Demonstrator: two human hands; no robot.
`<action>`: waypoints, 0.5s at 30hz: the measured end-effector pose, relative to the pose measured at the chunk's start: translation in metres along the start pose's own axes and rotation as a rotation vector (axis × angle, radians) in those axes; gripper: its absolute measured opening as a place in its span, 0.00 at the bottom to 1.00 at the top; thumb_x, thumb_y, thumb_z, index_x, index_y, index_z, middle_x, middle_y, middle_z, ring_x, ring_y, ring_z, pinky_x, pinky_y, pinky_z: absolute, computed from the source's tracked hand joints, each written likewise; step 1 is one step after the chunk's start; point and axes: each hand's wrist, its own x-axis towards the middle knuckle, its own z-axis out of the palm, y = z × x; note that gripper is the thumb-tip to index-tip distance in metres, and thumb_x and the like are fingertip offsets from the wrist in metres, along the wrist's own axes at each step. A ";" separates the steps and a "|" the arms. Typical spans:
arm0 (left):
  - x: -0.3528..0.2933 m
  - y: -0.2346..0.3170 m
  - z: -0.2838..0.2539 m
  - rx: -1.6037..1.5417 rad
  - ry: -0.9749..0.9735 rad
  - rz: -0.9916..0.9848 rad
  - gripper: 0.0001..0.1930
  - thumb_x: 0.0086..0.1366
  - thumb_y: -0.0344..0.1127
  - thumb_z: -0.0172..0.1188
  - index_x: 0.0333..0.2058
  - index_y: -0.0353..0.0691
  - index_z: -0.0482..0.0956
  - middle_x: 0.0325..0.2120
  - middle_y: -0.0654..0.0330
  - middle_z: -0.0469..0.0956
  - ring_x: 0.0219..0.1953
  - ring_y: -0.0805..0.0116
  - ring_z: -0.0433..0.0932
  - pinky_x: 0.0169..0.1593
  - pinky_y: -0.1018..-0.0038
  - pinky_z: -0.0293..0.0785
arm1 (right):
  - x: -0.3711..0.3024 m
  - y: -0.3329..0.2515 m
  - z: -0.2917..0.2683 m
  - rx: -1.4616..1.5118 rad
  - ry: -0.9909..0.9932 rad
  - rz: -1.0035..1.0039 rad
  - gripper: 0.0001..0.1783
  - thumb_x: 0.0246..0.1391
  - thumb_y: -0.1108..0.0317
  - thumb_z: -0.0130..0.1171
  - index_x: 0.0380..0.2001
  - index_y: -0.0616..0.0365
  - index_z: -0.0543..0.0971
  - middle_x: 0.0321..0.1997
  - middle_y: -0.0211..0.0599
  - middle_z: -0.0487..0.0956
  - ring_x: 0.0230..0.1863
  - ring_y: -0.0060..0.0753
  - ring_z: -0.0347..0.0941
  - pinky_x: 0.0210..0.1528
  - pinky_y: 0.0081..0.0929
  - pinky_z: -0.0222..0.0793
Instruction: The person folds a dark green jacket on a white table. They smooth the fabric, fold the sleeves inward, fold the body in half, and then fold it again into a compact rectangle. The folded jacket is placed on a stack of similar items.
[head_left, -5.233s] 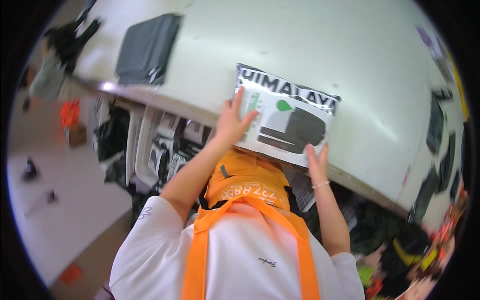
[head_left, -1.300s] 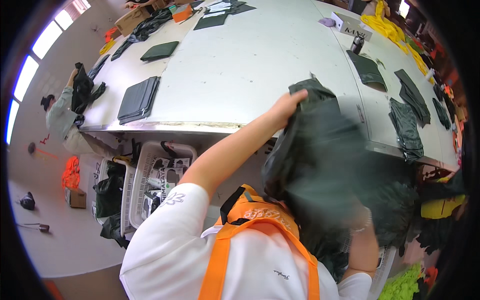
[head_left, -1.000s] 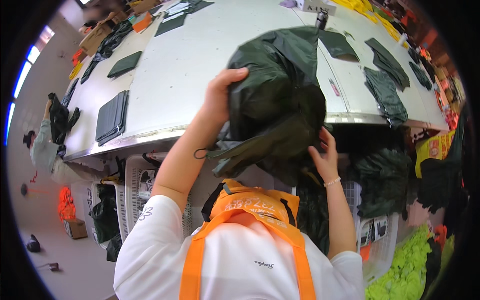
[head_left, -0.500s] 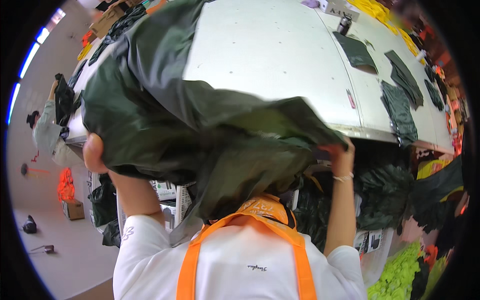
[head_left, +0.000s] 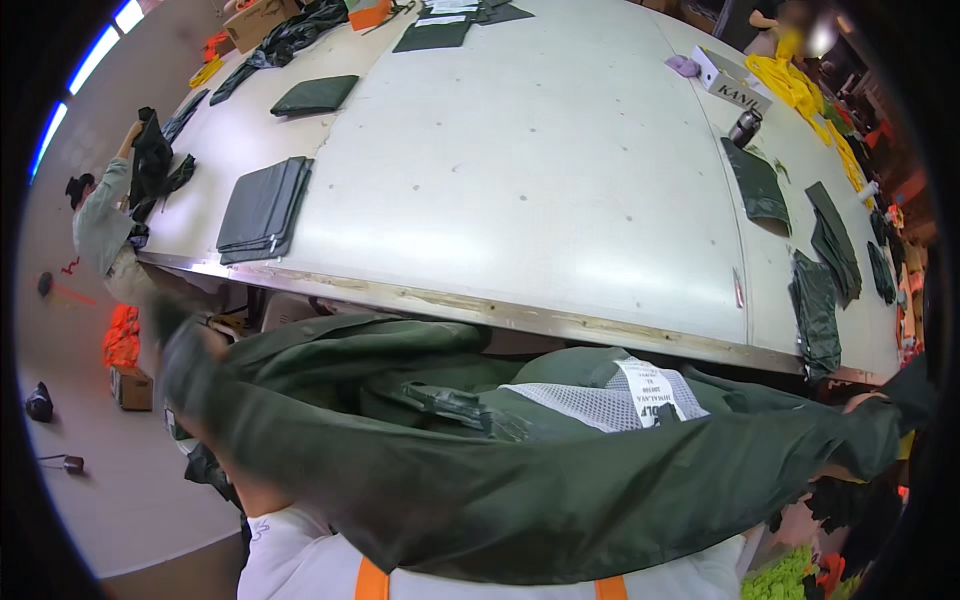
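A dark green rain jacket [head_left: 560, 490] is stretched wide across my front, just off the near table edge. White mesh lining [head_left: 570, 405] and a white label [head_left: 648, 392] show on its inner side. At the left end, my left hand [head_left: 212, 345] grips the cloth; motion smears it and fabric covers most of the fingers. Out at the far right, my right hand [head_left: 862, 402] is closed on the other end of the jacket, partly hidden by folds.
Before me spans a long white table [head_left: 500, 200]. On it lie a stack of folded green garments [head_left: 262, 212], another folded piece [head_left: 315, 95], loose green pieces [head_left: 816, 310], a dark bottle [head_left: 745, 128] and a white box [head_left: 728, 80]. A person [head_left: 105, 215] handles dark cloth at the left.
The jacket, bunched and raised over the table before, has come down toward me and spread sideways. My hands have moved far apart. Folded garments on the table's left have come into sight.
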 end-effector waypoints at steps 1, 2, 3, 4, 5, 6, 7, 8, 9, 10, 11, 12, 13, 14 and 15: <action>0.018 0.002 -0.014 0.091 0.056 0.056 0.39 0.46 0.57 0.67 0.48 0.30 0.69 0.43 0.51 0.74 0.44 0.60 0.73 0.49 0.67 0.67 | 0.011 -0.003 0.021 0.006 -0.006 -0.021 0.24 0.53 0.52 0.58 0.28 0.68 0.74 0.28 0.45 0.74 0.28 0.37 0.69 0.33 0.31 0.65; 0.037 -0.004 -0.019 0.151 0.087 0.105 0.38 0.46 0.57 0.67 0.47 0.31 0.70 0.42 0.51 0.74 0.43 0.59 0.74 0.48 0.67 0.67 | 0.026 -0.007 0.037 -0.005 -0.007 -0.058 0.25 0.53 0.51 0.59 0.26 0.68 0.74 0.26 0.46 0.74 0.27 0.38 0.69 0.32 0.31 0.65; 0.058 -0.009 -0.014 0.201 0.104 0.162 0.37 0.46 0.57 0.67 0.46 0.32 0.70 0.42 0.51 0.74 0.43 0.59 0.74 0.48 0.67 0.67 | 0.041 -0.014 0.056 -0.022 -0.011 -0.106 0.25 0.52 0.50 0.59 0.25 0.68 0.74 0.25 0.47 0.74 0.25 0.39 0.68 0.31 0.32 0.65; 0.079 -0.014 -0.003 0.245 0.110 0.218 0.36 0.47 0.56 0.67 0.46 0.32 0.71 0.41 0.51 0.75 0.42 0.59 0.74 0.47 0.67 0.68 | 0.057 -0.019 0.076 -0.039 -0.009 -0.147 0.26 0.52 0.49 0.59 0.24 0.68 0.74 0.24 0.48 0.74 0.24 0.40 0.68 0.30 0.33 0.64; 0.098 -0.017 0.009 0.289 0.117 0.270 0.35 0.47 0.56 0.66 0.45 0.33 0.71 0.40 0.51 0.75 0.42 0.58 0.75 0.47 0.67 0.68 | 0.071 -0.024 0.098 -0.044 -0.019 -0.183 0.27 0.52 0.48 0.59 0.22 0.68 0.74 0.23 0.49 0.74 0.23 0.41 0.68 0.29 0.33 0.64; 0.118 -0.021 0.022 0.336 0.123 0.318 0.34 0.47 0.55 0.66 0.44 0.34 0.72 0.40 0.51 0.76 0.41 0.58 0.75 0.46 0.67 0.68 | 0.085 -0.027 0.126 -0.050 -0.032 -0.214 0.28 0.52 0.47 0.59 0.21 0.68 0.74 0.21 0.50 0.74 0.22 0.42 0.68 0.28 0.34 0.64; 0.137 -0.023 0.036 0.384 0.122 0.363 0.33 0.47 0.55 0.66 0.44 0.34 0.72 0.39 0.51 0.76 0.41 0.58 0.75 0.45 0.66 0.69 | 0.094 -0.029 0.158 -0.051 -0.056 -0.231 0.29 0.52 0.47 0.59 0.19 0.68 0.74 0.20 0.51 0.74 0.20 0.42 0.67 0.27 0.35 0.64; 0.155 -0.030 0.059 0.470 0.100 0.393 0.31 0.48 0.55 0.66 0.43 0.35 0.73 0.39 0.51 0.76 0.40 0.58 0.76 0.45 0.66 0.69 | 0.084 -0.014 0.208 -0.047 -0.120 -0.222 0.30 0.52 0.46 0.59 0.18 0.68 0.74 0.19 0.52 0.74 0.19 0.43 0.67 0.25 0.35 0.64; 0.175 -0.061 0.108 0.451 0.046 0.386 0.30 0.48 0.54 0.66 0.42 0.35 0.73 0.38 0.51 0.77 0.40 0.57 0.76 0.44 0.66 0.69 | 0.092 -0.011 0.231 -0.132 -0.172 -0.269 0.31 0.52 0.45 0.59 0.16 0.68 0.74 0.18 0.52 0.73 0.18 0.44 0.67 0.24 0.36 0.64; 0.192 -0.073 0.144 0.506 0.013 0.354 0.29 0.48 0.54 0.66 0.42 0.36 0.74 0.37 0.51 0.77 0.39 0.57 0.76 0.44 0.66 0.69 | 0.088 -0.004 0.271 -0.167 -0.239 -0.271 0.32 0.52 0.44 0.59 0.15 0.68 0.74 0.16 0.53 0.73 0.16 0.45 0.67 0.23 0.37 0.64; 0.205 -0.084 0.177 0.569 -0.019 0.298 0.28 0.48 0.54 0.65 0.41 0.37 0.75 0.37 0.51 0.78 0.39 0.57 0.77 0.43 0.66 0.70 | 0.077 0.000 0.312 -0.170 -0.308 -0.268 0.34 0.51 0.43 0.59 0.13 0.68 0.74 0.15 0.54 0.73 0.15 0.46 0.66 0.22 0.37 0.63; 0.209 -0.095 0.207 0.718 -0.049 0.120 0.25 0.48 0.51 0.65 0.40 0.39 0.75 0.36 0.51 0.78 0.39 0.54 0.77 0.43 0.64 0.70 | 0.045 0.016 0.366 -0.306 -0.467 -0.202 0.33 0.52 0.42 0.57 0.19 0.69 0.77 0.18 0.57 0.74 0.19 0.56 0.69 0.26 0.42 0.66; 0.214 -0.118 0.250 0.826 -0.115 -0.063 0.22 0.48 0.48 0.64 0.39 0.41 0.75 0.35 0.51 0.79 0.39 0.52 0.77 0.44 0.62 0.70 | 0.016 0.035 0.405 -0.182 -0.518 -0.209 0.34 0.53 0.40 0.53 0.21 0.68 0.77 0.22 0.60 0.75 0.25 0.63 0.71 0.29 0.47 0.66; 0.218 -0.146 0.279 0.856 -0.145 -0.061 0.22 0.48 0.47 0.64 0.39 0.40 0.75 0.33 0.50 0.80 0.39 0.51 0.78 0.44 0.61 0.70 | -0.012 0.033 0.435 -0.203 -0.664 -0.147 0.34 0.54 0.40 0.50 0.21 0.67 0.76 0.24 0.62 0.75 0.31 0.63 0.73 0.32 0.50 0.66; 0.217 -0.177 0.304 0.890 -0.185 -0.061 0.22 0.48 0.47 0.64 0.38 0.40 0.76 0.31 0.50 0.80 0.38 0.51 0.78 0.43 0.60 0.71 | -0.043 0.045 0.465 -0.205 -0.768 -0.062 0.33 0.55 0.40 0.50 0.21 0.66 0.75 0.25 0.61 0.76 0.31 0.63 0.73 0.34 0.50 0.67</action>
